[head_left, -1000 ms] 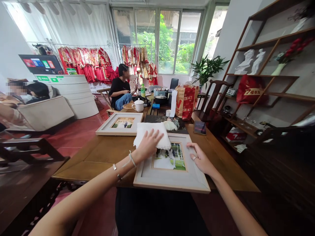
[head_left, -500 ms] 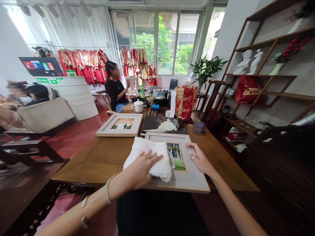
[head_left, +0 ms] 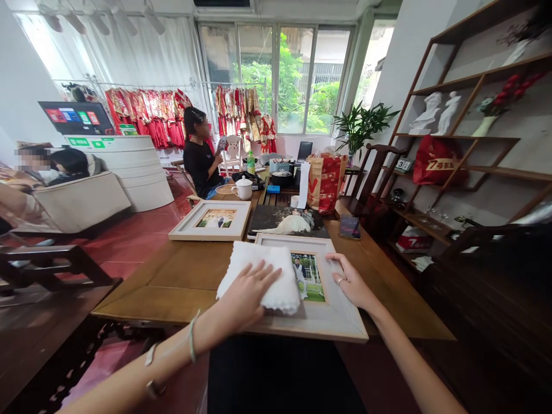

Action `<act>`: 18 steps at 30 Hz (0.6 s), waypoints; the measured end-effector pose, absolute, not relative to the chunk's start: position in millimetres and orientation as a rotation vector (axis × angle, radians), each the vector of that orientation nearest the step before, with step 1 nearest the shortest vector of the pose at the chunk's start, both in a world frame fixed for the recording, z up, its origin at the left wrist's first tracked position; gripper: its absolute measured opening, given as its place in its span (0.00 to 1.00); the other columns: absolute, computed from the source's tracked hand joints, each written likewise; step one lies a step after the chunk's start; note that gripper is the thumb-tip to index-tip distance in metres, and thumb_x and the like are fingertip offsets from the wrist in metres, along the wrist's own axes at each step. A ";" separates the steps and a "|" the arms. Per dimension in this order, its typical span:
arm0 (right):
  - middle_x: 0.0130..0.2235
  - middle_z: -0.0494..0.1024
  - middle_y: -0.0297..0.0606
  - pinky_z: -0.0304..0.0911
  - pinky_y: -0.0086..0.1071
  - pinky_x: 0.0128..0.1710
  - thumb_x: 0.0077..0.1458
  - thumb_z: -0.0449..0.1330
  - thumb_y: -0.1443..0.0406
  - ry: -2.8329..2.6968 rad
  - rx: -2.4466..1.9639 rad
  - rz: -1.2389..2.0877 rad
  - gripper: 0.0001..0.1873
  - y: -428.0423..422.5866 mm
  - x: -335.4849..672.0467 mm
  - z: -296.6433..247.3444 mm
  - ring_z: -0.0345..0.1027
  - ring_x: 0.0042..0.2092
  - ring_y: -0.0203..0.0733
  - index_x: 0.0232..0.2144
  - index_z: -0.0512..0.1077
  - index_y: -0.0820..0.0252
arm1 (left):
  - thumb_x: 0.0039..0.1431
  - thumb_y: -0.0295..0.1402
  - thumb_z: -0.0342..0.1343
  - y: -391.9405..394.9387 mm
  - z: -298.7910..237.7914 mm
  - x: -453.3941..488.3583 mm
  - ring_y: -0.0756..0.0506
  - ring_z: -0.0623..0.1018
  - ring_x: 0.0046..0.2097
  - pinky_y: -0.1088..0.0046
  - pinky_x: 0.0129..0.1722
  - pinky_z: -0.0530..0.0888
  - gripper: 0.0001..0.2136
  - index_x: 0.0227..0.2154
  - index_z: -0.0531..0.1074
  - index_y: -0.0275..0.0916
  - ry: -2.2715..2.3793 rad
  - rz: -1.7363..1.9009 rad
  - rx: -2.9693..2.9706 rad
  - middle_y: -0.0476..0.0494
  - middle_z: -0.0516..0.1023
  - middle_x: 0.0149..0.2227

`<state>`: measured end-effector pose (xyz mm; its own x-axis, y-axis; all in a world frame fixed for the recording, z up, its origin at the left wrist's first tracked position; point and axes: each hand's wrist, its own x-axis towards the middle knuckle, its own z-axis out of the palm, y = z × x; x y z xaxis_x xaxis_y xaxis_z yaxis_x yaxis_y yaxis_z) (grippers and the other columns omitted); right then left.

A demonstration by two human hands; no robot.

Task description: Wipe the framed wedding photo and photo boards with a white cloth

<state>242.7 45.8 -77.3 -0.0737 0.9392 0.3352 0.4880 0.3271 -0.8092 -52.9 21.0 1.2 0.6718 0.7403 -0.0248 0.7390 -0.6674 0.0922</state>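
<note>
My left hand point(head_left: 246, 290) lies palm down with fingers spread on a folded white cloth point(head_left: 276, 270). The cloth rests on the left part of a pale picture frame point(head_left: 340, 313) near the table's front edge and covers some of its photo point(head_left: 308, 276). At the frame's right edge, my right hand point(head_left: 348, 282) grips the border, its fingertips on the face. Behind are a second pale picture frame point(head_left: 185, 229) and a dark panel with a printed picture point(head_left: 267, 215).
The wooden table point(head_left: 172, 282) also bears a white lidded teapot point(head_left: 242, 188), a red paper bag point(head_left: 325, 184) and a small dark item point(head_left: 349, 227), blurred out. A person point(head_left: 200, 155) sits at the far left side. Shelves point(head_left: 457, 167) stand at the right.
My left hand and the cloth have shifted slightly up and left on the frame. The right hand keeps its place on the frame's edge. The view has tilted a little.
</note>
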 end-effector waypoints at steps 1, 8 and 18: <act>0.52 0.67 0.40 0.48 0.45 0.60 0.49 0.49 0.70 -1.705 -1.284 0.637 0.21 46.1 241.0 -78.5 0.57 0.59 0.45 0.47 0.61 0.53 | 0.36 0.19 0.48 33.4 -1.8 -52.9 0.37 0.51 0.65 0.53 0.63 0.52 0.43 0.63 0.51 0.35 1.267 0.059 2.805 0.39 0.55 0.64; 0.52 0.67 0.39 0.48 0.43 0.60 0.49 0.49 0.71 -1.708 -1.251 0.641 0.21 52.3 227.4 -80.3 0.57 0.58 0.44 0.46 0.62 0.53 | 0.45 0.18 0.46 108.3 -2.9 -50.3 0.37 0.55 0.64 0.57 0.60 0.56 0.36 0.62 0.50 0.29 1.488 0.290 2.860 0.31 0.57 0.62; 0.52 0.67 0.39 0.48 0.45 0.61 0.48 0.50 0.71 -1.698 -1.281 0.628 0.21 49.7 227.3 -82.0 0.58 0.58 0.45 0.47 0.62 0.52 | 0.41 0.23 0.50 62.3 -3.6 -54.7 0.33 0.57 0.62 0.50 0.59 0.55 0.32 0.55 0.61 0.32 1.216 0.024 2.918 0.31 0.64 0.57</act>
<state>227.3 49.7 -82.0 -0.0680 0.9347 0.3489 0.4824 0.3369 -0.8086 -54.7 62.3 -3.6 0.7042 0.7097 0.0216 0.7100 -0.7041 -0.0128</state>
